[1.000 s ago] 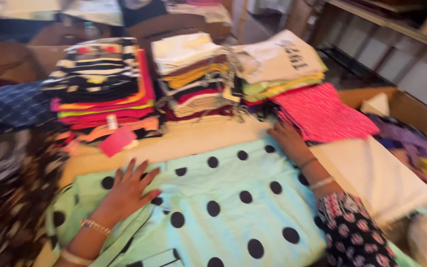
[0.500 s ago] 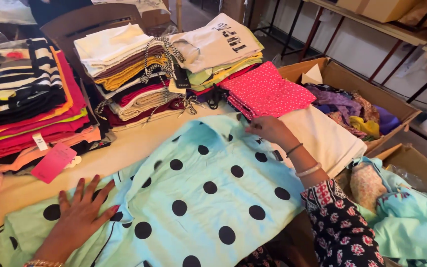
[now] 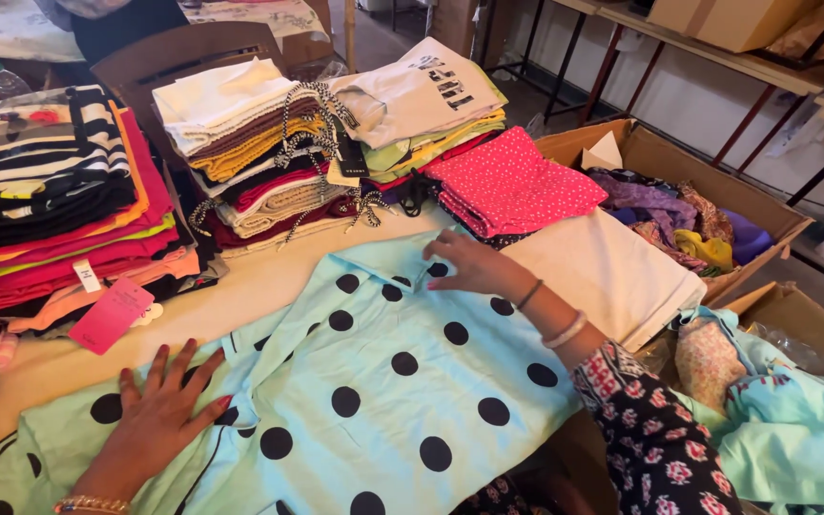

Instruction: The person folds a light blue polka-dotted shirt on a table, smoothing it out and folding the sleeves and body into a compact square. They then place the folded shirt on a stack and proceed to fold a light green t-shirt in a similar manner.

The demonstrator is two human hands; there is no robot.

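Note:
A light blue garment with large black dots (image 3: 383,391) lies spread across the table (image 3: 250,286) in front of me. My left hand (image 3: 159,420) rests flat on its lower left part, fingers spread. My right hand (image 3: 464,265) presses on the garment's far edge near its collar, fingers apart, holding nothing. Both wrists wear bangles.
Folded clothes stand in stacks behind: a striped and bright pile (image 3: 50,210) at left, a mixed pile (image 3: 250,153) in the middle, a grey-topped pile (image 3: 422,105), and a pink dotted pile (image 3: 512,181). A cardboard box of fabrics (image 3: 689,219) sits right. A pink tag (image 3: 112,315) lies nearby.
The view has shifted so the garment sits more central. My right hand slid left along the garment's far edge toward the collar; my left hand stays flat on the cloth.

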